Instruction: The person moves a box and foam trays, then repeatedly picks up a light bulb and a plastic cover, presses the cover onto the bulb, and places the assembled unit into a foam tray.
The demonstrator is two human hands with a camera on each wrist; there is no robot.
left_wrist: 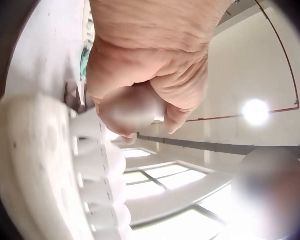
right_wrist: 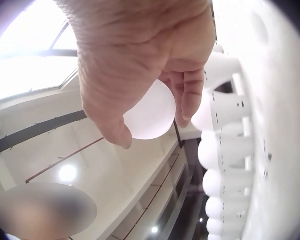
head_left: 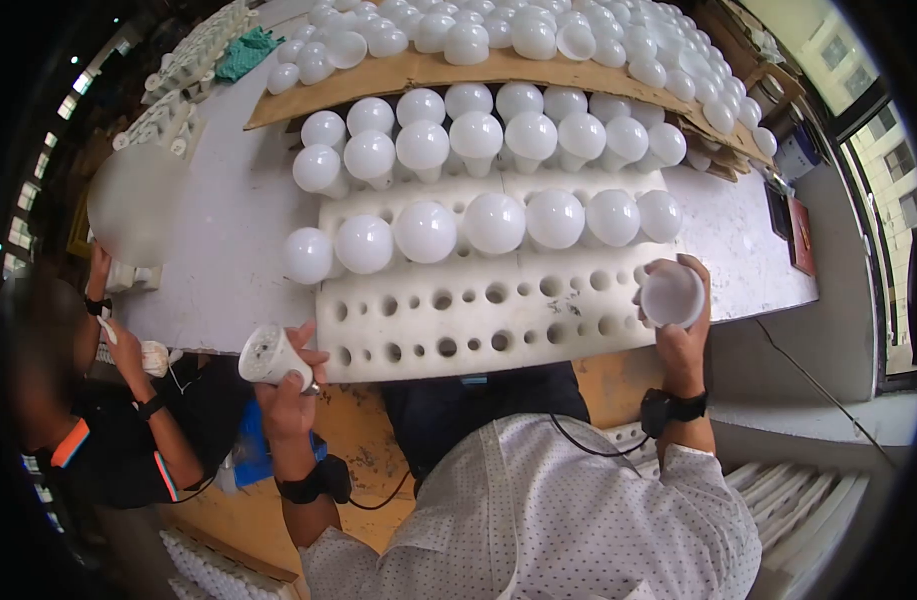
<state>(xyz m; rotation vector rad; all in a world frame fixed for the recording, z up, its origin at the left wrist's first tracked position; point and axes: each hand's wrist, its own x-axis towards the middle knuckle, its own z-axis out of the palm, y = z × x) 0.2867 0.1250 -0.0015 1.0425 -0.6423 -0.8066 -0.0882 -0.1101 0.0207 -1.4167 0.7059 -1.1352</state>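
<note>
In the head view my left hand (head_left: 291, 395) grips a white bulb base (head_left: 271, 355), its open round face turned up and its metal screw end beside my fingers. My right hand (head_left: 682, 335) holds a white bulb cover (head_left: 673, 297) with its hollow mouth toward the head camera. In the right wrist view the thumb and fingers curl round the smooth dome of that cover (right_wrist: 152, 112). A white foam board (head_left: 419, 345) with rows of round holes lies between the hands. A row of bulbs (head_left: 494, 222) with domes on stands in it, just beyond the bare front holes.
More bulbs (head_left: 477, 135) stand in rows behind. A cardboard sheet (head_left: 409, 75) at the back carries many loose white covers (head_left: 534, 35). Another person (head_left: 129, 350) works at the left of the table (head_left: 234, 240). A green cloth (head_left: 247, 52) lies at the far left.
</note>
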